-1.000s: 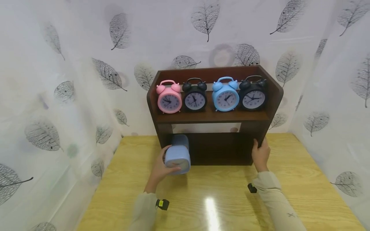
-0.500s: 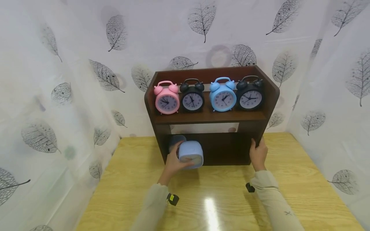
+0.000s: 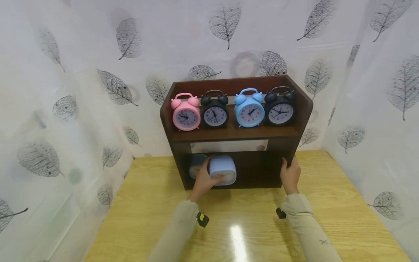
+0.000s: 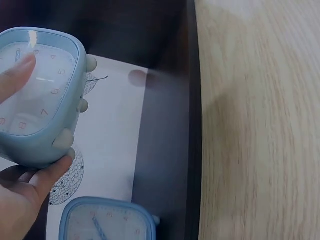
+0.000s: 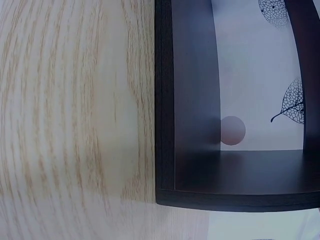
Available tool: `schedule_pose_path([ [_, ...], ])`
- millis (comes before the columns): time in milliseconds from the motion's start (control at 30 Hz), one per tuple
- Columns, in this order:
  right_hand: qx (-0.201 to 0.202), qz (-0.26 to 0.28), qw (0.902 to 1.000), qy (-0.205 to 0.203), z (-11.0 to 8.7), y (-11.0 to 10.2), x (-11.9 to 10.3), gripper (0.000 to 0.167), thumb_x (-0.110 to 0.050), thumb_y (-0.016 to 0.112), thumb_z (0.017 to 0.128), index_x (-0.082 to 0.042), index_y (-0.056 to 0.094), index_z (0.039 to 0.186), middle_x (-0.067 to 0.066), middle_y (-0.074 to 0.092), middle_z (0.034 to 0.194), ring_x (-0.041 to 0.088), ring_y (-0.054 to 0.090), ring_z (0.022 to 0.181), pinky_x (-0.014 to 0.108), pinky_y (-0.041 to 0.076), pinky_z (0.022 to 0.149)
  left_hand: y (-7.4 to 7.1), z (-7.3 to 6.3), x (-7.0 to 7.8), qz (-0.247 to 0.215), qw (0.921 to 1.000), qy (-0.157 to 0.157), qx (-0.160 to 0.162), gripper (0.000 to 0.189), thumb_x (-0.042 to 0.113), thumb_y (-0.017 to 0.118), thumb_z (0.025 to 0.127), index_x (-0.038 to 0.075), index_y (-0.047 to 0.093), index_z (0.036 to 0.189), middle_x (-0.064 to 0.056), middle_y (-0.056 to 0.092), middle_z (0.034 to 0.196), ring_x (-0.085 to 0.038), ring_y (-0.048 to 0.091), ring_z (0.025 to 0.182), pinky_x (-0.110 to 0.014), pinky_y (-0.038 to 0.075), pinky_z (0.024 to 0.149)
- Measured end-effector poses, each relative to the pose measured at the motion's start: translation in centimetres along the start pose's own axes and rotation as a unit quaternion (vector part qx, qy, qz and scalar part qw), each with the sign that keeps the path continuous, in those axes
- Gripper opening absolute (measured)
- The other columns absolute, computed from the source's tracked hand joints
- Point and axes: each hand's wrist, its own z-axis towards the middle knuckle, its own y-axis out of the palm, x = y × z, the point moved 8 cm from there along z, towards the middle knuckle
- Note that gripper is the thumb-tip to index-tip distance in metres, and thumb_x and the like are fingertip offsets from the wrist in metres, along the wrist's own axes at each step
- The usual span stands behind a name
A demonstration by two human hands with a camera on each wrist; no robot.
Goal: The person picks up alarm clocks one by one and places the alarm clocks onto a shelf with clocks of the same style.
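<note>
My left hand (image 3: 204,182) holds a light blue, rounded-square alarm clock (image 3: 223,168) at the lower compartment of a dark brown shelf (image 3: 234,138). In the left wrist view, the thumb lies across the face of this clock (image 4: 42,107) and fingers reach round its side. A second blue clock (image 3: 195,164) stands left of it in the same compartment, partly hidden by the hand. In the left wrist view that second clock (image 4: 107,222) shows at the bottom. My right hand (image 3: 290,176) grips the shelf's right side panel; it is out of sight in the right wrist view.
On the upper shelf stand a pink twin-bell clock (image 3: 186,118), a black one (image 3: 214,114), a light blue one (image 3: 249,112) and another black one (image 3: 279,111). The shelf rests on a wood-grain table (image 3: 147,203) before leaf-patterned sheeting (image 3: 157,47).
My left hand has carried the light blue clock rightward and back into the lower compartment, uncovering more of the second clock. The right hand has stayed on the side panel.
</note>
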Motion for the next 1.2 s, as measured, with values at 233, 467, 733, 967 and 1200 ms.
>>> schedule_pose_path([
  [233, 0.004, 0.003, 1.0, -0.003, 0.0, -0.1, -0.1, 0.031, -0.005, 0.059, 0.088, 0.012, 0.054, 0.114, 0.039, 0.059, 0.103, 0.058, 0.054, 0.095, 0.062, 0.041, 0.081, 1.5, 1.2, 0.1, -0.016, 0.9997, 0.018, 0.002, 0.096, 0.018, 0.09, 0.057, 0.013, 0.04, 0.139, -0.017, 0.051, 0.134, -0.035, 0.052, 0.117, -0.051, 0.042, 0.096],
  [467, 0.008, -0.003, 1.0, -0.004, -0.1, -0.1, 0.0, 0.034, -0.004, 0.059, 0.086, 0.013, 0.053, 0.115, 0.04, 0.059, 0.103, 0.059, 0.054, 0.093, 0.063, 0.04, 0.08, 2.8, 2.3, -0.6, -0.039, 0.9992, 0.01, 0.009, 0.094, 0.015, 0.09, 0.056, 0.014, 0.042, 0.137, -0.016, 0.052, 0.132, -0.034, 0.051, 0.116, -0.05, 0.041, 0.097],
  [733, 0.006, -0.009, 0.9999, -0.007, 0.0, -0.1, 0.0, 0.034, -0.008, 0.058, 0.088, 0.012, 0.053, 0.115, 0.039, 0.059, 0.103, 0.058, 0.055, 0.092, 0.063, 0.041, 0.079, 4.4, 3.6, -1.3, -0.072, 0.9973, -0.017, 0.001, 0.096, 0.015, 0.09, 0.057, 0.016, 0.04, 0.139, -0.014, 0.05, 0.133, -0.033, 0.05, 0.116, -0.049, 0.041, 0.096],
  [967, -0.002, -0.014, 0.9999, 0.004, 0.0, -0.1, 0.4, 0.033, -0.008, 0.057, 0.09, 0.009, 0.053, 0.118, 0.038, 0.06, 0.102, 0.057, 0.056, 0.09, 0.062, 0.042, 0.077, 6.5, 4.7, -1.6, -0.072, 0.9969, -0.03, -0.013, 0.096, 0.02, 0.089, 0.06, 0.02, 0.037, 0.141, -0.012, 0.048, 0.137, -0.032, 0.051, 0.119, -0.049, 0.043, 0.095],
  [1200, -0.003, -0.016, 0.9998, 0.008, -0.1, 0.0, 0.3, 0.034, -0.007, 0.057, 0.09, 0.009, 0.052, 0.12, 0.038, 0.06, 0.104, 0.056, 0.056, 0.092, 0.062, 0.043, 0.078, 8.3, 5.2, -1.8, -0.088, 0.995, -0.044, -0.014, 0.097, 0.018, 0.089, 0.059, 0.022, 0.037, 0.141, -0.012, 0.05, 0.134, -0.03, 0.053, 0.115, -0.046, 0.045, 0.093],
])
